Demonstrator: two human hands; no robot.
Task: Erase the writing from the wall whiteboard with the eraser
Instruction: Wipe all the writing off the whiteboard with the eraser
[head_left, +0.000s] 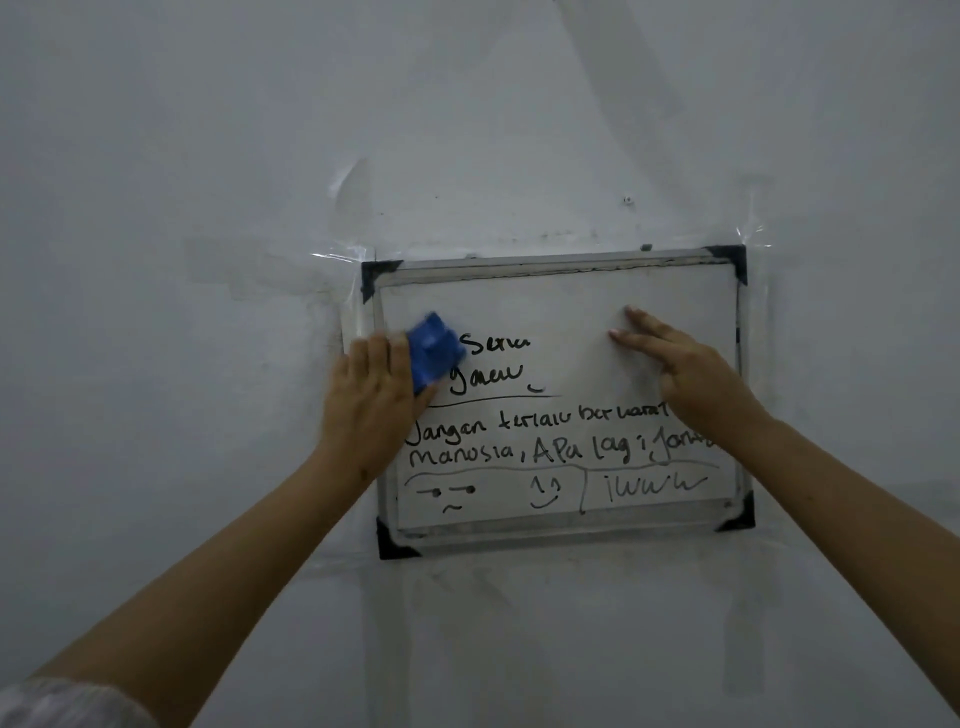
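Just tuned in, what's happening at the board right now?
A person is wiping a small whiteboard taped to the wall. The left hand presses a blue eraser at the upper left, and the right hand lies flat on the board. The top is mostly clean; the writing below remains.

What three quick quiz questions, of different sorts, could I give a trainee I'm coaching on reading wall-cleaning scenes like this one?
1. True or false: the left hand holds the blue eraser against the whiteboard.
2. Multiple choice: the right hand is A) gripping a marker, B) laid flat on the board, fingers spread, C) off the board.
3. Fill in: the board's top strip is blank, while handwriting still covers its ____ part.

Key: 1 true; 2 B; 3 lower.
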